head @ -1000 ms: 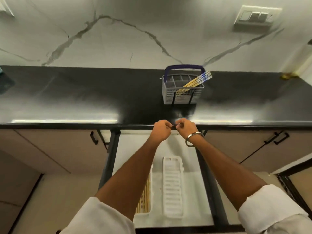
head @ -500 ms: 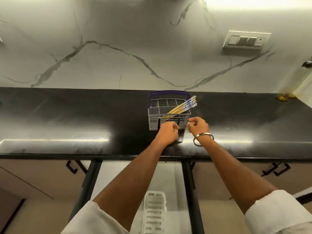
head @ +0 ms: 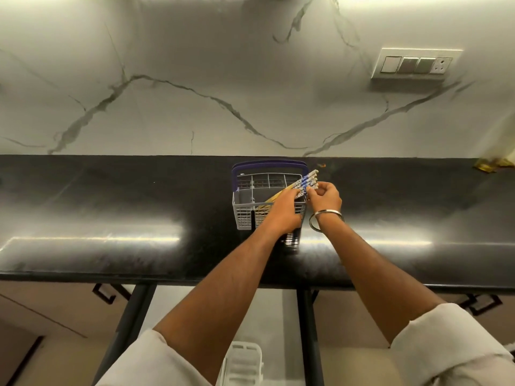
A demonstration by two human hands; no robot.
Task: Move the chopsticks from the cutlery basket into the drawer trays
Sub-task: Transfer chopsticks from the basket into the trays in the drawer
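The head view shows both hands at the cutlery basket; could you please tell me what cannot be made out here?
- Chopsticks: their count is unclear; lower ends hidden by the left hand and the cutlery basket wall.
- Right hand: whether the fingers actually pinch a chopstick is too small to tell.
- Drawer tray: cut off by the bottom edge and the left arm; its contents are unseen.

Both hands reaching into grey cutlery basket (head: 243, 211) standing on black table (head: 111, 204). Left hand (head: 281, 208) lying over bundle of chopsticks (head: 305, 181); right hand (head: 326, 197) pinching their blue-patterned tops. Chopsticks leaning rightward over basket rim. White drawer tray (head: 242, 363) showing below.
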